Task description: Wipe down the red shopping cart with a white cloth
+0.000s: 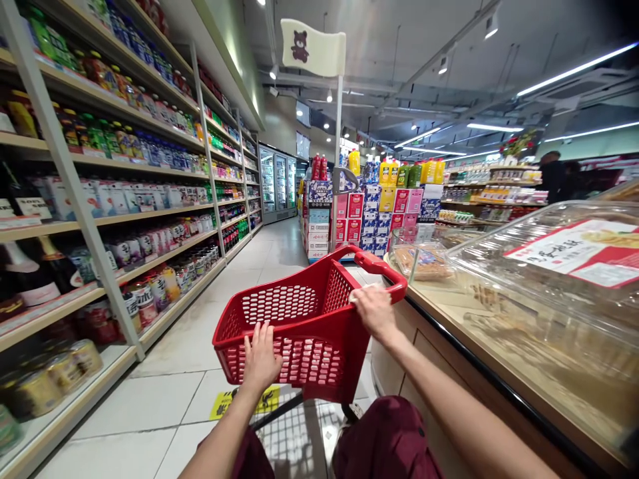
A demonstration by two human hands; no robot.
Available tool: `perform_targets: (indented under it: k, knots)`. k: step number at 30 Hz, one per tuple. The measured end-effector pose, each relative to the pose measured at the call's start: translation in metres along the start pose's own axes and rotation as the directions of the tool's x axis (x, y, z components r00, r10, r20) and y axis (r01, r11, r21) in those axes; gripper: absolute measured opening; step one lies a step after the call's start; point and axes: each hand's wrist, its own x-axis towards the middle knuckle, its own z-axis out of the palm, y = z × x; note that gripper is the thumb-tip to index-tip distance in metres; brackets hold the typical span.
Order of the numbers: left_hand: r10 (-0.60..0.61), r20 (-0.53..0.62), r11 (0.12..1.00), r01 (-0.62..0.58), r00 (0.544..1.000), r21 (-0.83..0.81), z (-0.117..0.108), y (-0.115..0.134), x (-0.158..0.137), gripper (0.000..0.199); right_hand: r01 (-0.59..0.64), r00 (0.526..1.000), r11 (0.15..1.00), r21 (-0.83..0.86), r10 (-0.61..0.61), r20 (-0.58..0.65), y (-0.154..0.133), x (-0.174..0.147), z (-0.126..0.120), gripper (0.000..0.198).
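A red plastic shopping cart (309, 332) with a perforated basket stands sideways in front of my knees. No goods show in the part of the basket I can see. My left hand (262, 359) lies against the basket's near side, fingers stretched out and apart. Close to the cart's handle (384, 266), my right hand (377, 311) presses a small white cloth or tissue (360, 291) on the red rim, its fingers bent over it. A pole with a cream bear flag (313, 48) rises behind the handle.
Drink shelves (150, 166) line the left side. To the right, close to the cart, is a wooden counter (429, 359) with clear food covers (549, 253). Stacked drink boxes (372, 213) stand ahead. A yellow floor sticker (219, 404) lies under the cart. A person (550, 176) is far right.
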Motion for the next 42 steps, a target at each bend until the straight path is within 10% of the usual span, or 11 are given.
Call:
perform_targets:
  k: [5,10,17,23,28,32,38,42]
  knots:
    - [0.020,0.034,0.999,-0.019,0.999,-0.032,-0.005,-0.004,0.000,0.064,0.207,0.978,0.975,0.078,-0.209,0.017,-0.022,-0.007,0.009,0.033]
    - [0.013,0.038,0.998,-0.010,0.999,-0.065,-0.005,-0.003,0.001,0.064,-0.070,0.993,0.997,-0.035,0.066,-0.101,0.016,-0.006,0.003,0.036]
    - [0.073,0.051,0.997,-0.071,0.996,-0.032,-0.007,-0.009,-0.002,0.066,0.211,0.977,0.973,0.096,-0.210,-0.021,-0.066,-0.013,0.036,0.036]
    - [0.073,0.022,0.997,-0.072,0.997,-0.042,-0.001,-0.008,0.000,0.068,0.060,0.997,0.998,0.006,-0.060,-0.041,-0.035,-0.013,0.023,0.034]
    - [0.078,0.084,0.994,-0.071,0.993,-0.078,-0.004,0.001,0.005,0.065,0.192,0.966,0.975,0.109,-0.207,0.152,-0.051,0.000,0.014,0.030]
    - [0.110,0.079,0.991,-0.103,0.991,-0.090,0.001,0.006,0.011,0.065,-0.004,0.982,0.994,0.108,-0.016,0.187,-0.041,0.011,0.015,0.031]
    - [0.096,0.065,0.993,-0.090,0.993,-0.080,0.008,0.011,0.021,0.063,0.225,0.942,0.952,0.207,-0.267,0.202,-0.055,0.005,0.031,0.029]
    - [0.091,0.061,0.993,-0.086,0.994,-0.080,0.011,0.016,0.025,0.062,0.146,0.965,0.971,0.190,-0.182,0.190,-0.020,-0.001,0.021,0.031]
